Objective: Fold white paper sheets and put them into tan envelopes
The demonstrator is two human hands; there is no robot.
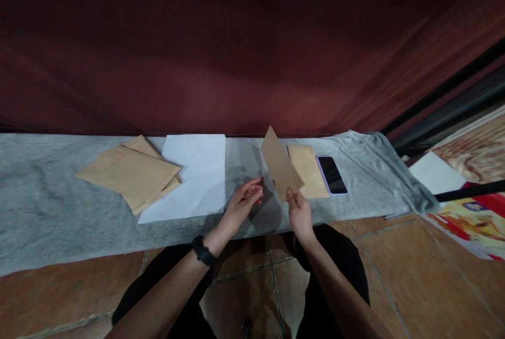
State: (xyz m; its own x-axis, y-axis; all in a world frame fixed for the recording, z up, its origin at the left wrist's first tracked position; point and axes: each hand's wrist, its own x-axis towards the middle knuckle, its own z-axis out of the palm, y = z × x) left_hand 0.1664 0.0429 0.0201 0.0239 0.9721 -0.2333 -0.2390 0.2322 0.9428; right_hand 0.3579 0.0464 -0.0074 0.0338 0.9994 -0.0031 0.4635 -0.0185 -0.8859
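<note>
My right hand [300, 213] pinches the lower edge of a brown paper envelope [279, 162], which is held tilted above the grey cloth. To its left my left hand [245, 201] hovers with fingers apart and slightly curled, holding nothing. Behind the raised envelope, another brown envelope [311, 176] lies flat on the cloth. Over on the left, a pile of several brown envelopes [132, 171] rests partly on white paper sheets [201, 181].
A phone [332, 175] lies at the right, against the flat envelope. The narrow surface under a grey cloth [43, 197] runs along a dark red curtain [236, 55]. Black bars [445, 97] and a colourful printed box [473, 223] are at the far right.
</note>
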